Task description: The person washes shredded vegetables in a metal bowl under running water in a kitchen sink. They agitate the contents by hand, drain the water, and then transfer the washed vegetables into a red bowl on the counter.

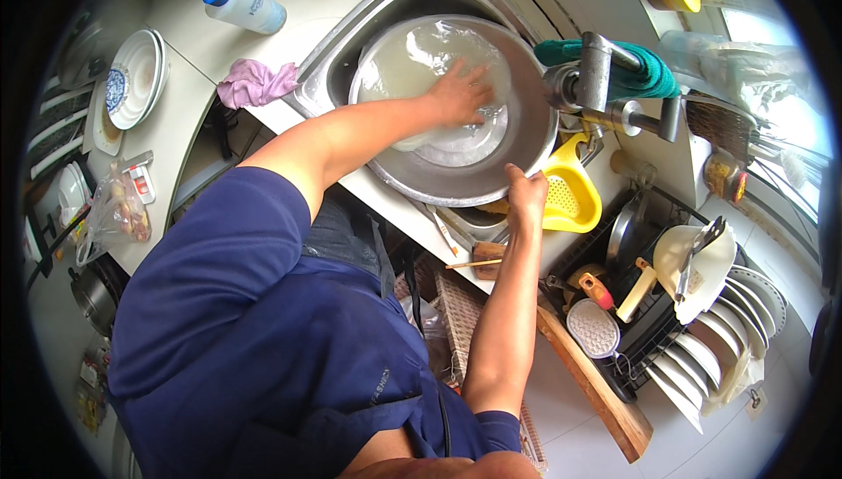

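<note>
A large metal basin (454, 183) rests tilted over the stainless steel sink (329, 58), with cloudy water (395, 64) pooled toward its far left side. My left hand (464, 94) is spread over the inside of the basin, its fingers apart at the water; whether the fingertips touch the bottom is unclear. My right hand (526, 193) grips the near right rim of the basin. Just right of that hand sits a yellow plastic strainer basket (566, 196). The metal faucet (595, 84), with a green cloth (644, 74) draped on it, stands beyond the basin's right side.
A pink cloth (256, 84) and a plastic bottle with a blue cap (247, 5) lie left of the sink. A toothbrush (446, 232) and a wooden block (488, 260) are at the counter's front edge. At right stand a dish rack (641, 374) with plates and a wooden board (595, 387).
</note>
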A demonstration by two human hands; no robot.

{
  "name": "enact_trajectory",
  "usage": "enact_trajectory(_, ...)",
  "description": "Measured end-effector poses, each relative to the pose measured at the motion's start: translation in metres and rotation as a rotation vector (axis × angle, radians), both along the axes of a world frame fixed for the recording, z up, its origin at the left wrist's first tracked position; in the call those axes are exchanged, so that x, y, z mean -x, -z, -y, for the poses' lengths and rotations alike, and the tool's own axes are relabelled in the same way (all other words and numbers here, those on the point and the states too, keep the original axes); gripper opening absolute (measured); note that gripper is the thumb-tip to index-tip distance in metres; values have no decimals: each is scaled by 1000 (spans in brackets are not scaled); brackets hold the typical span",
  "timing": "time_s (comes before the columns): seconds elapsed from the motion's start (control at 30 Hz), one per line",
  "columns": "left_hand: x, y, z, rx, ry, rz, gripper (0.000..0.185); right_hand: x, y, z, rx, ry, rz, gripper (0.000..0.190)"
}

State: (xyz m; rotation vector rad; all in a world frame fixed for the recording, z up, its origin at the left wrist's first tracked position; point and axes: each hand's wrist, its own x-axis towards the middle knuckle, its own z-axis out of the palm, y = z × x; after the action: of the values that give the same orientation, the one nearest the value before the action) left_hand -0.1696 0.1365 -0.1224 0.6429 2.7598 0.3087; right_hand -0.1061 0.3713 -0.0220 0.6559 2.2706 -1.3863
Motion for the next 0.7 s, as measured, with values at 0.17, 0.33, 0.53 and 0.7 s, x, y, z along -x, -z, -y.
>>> enact_trajectory(0.17,-22,8,-25,-188,15,-140,74,4,-17,13,-7,-6,57,36)
enact_trajectory(0.33,1,-12,2,-219,-167,234,70,1,-7,6,3,32,51,34)
enact_trajectory(0.53,-19,-12,16,-12,-100,125,76,0,-1,4,3,-16,-45,25)
enact_trajectory(0.7,-53,-14,3,-198,57,29,88,2,-13,10,13,-1,21,35)
